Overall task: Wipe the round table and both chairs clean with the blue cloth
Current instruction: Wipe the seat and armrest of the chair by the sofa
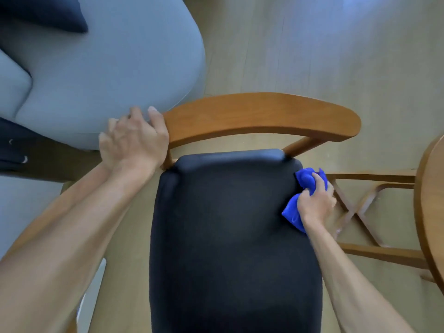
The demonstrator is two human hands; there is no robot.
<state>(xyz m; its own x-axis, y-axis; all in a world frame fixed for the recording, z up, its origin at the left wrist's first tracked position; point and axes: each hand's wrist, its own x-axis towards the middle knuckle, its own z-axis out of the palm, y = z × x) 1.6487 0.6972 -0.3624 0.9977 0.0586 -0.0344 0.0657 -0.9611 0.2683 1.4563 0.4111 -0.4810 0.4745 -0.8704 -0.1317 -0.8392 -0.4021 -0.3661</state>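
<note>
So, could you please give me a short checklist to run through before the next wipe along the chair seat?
1. Cloth gripped in right hand: ok.
2. Cloth touching the seat at its right edge: ok.
3. Left hand steadying the backrest: ok.
4. Seat free of objects: ok.
5. Seat already clean: cannot tell.
6. Table clear of the right arm's path: ok.

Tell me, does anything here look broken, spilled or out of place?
Nothing stands out. The chair stands upright with its black seat intact and no spill on it. The left hand grips the wooden backrest, and the right hand presses the blue cloth against the seat's right edge.
</note>
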